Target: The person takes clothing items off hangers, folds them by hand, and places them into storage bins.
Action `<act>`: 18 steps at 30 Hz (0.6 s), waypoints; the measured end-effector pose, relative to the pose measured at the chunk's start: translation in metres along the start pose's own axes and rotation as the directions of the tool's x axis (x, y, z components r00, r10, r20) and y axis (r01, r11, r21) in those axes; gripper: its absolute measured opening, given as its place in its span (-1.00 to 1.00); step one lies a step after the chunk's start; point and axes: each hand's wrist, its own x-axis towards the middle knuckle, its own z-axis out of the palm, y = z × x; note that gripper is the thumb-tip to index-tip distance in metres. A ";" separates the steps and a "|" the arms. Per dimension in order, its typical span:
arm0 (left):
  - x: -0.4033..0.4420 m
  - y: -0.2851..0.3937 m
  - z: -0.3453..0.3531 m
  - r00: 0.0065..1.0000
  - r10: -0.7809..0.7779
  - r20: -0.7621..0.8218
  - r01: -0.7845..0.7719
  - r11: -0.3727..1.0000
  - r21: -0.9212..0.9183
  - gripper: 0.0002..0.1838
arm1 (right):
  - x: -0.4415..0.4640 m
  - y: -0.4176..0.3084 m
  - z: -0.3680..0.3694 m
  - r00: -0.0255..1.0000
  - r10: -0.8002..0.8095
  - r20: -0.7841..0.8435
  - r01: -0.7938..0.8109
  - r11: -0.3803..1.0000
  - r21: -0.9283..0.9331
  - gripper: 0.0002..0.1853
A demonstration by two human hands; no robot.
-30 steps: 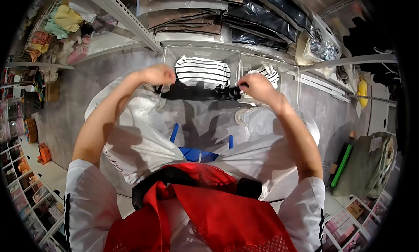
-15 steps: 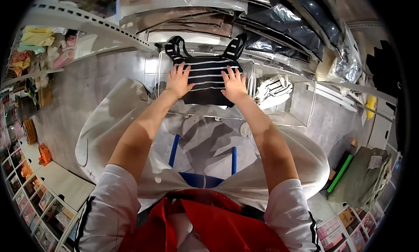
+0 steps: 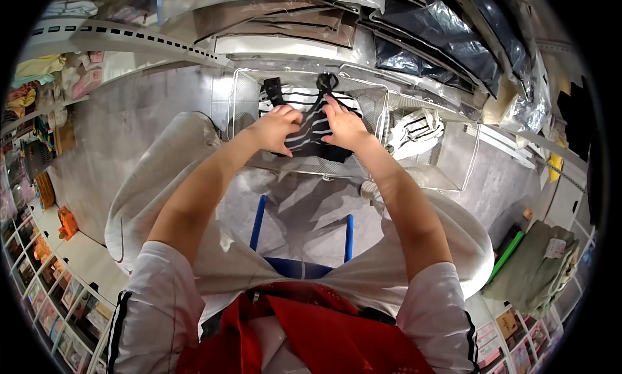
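A black-and-white striped strappy garment (image 3: pixel 304 140) lies bunched inside a white wire basket (image 3: pixel 243 102). Its black straps point toward the basket's far side. My left hand (image 3: pixel 275 129) is on its left part, fingers curled into the cloth and thumb lower down. On the other side my right hand (image 3: pixel 345 124) grips the cloth by the right strap, its index finger reaching up along the strap. White-striped cloth (image 3: pixel 351 102) shows behind the right hand; whether it is a separate piece I cannot tell. The undersides of my fingers are hidden.
A second wire basket (image 3: pixel 463 160) adjoins on the right, holding a crumpled white striped cloth (image 3: pixel 418 131). Plastic-wrapped garments (image 3: pixel 440 37) fill the shelf ahead. Blue stool legs (image 3: pixel 258 222) stand between my knees. Folded olive cloth (image 3: pixel 534 270) lies at the right, an orange object (image 3: pixel 67 223) at the left.
The garment was spread flat with its straps up under both open palms. Now it is narrower and bunched lower in the basket. My hands have drawn closer together, with fingers curled.
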 end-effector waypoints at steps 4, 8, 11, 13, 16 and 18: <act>-0.003 -0.009 0.017 0.964 -0.241 0.110 0.263 0.912 -0.315 -0.51 | 0.004 0.001 -0.006 0.958 0.166 0.232 -0.140 0.982 -0.126 -0.27; -0.011 -0.026 0.003 0.878 -0.381 0.289 0.472 0.785 -0.401 -0.54 | -0.009 0.004 -0.018 0.916 0.179 0.358 -0.161 0.984 -0.079 -0.40; -0.005 -0.031 -0.008 0.837 -0.340 0.428 0.546 0.529 -0.649 -0.52 | -0.014 0.019 -0.015 0.901 0.167 0.401 -0.240 0.961 0.139 -0.41; -0.006 -0.055 0.014 0.895 -0.371 0.247 0.433 0.587 -0.684 -0.53 | -0.019 0.017 -0.012 0.960 0.269 0.079 -0.277 0.953 0.125 -0.38; -0.005 -0.027 0.007 0.742 -0.497 -0.451 0.542 0.840 -0.034 -0.48 | -0.019 0.017 0.001 0.943 0.243 -0.229 -0.267 0.960 -0.081 -0.23; -0.002 -0.012 0.011 0.806 -0.337 -0.487 0.429 0.899 0.087 -0.38 | -0.019 0.002 0.008 0.947 0.114 -0.300 -0.174 0.968 -0.183 -0.20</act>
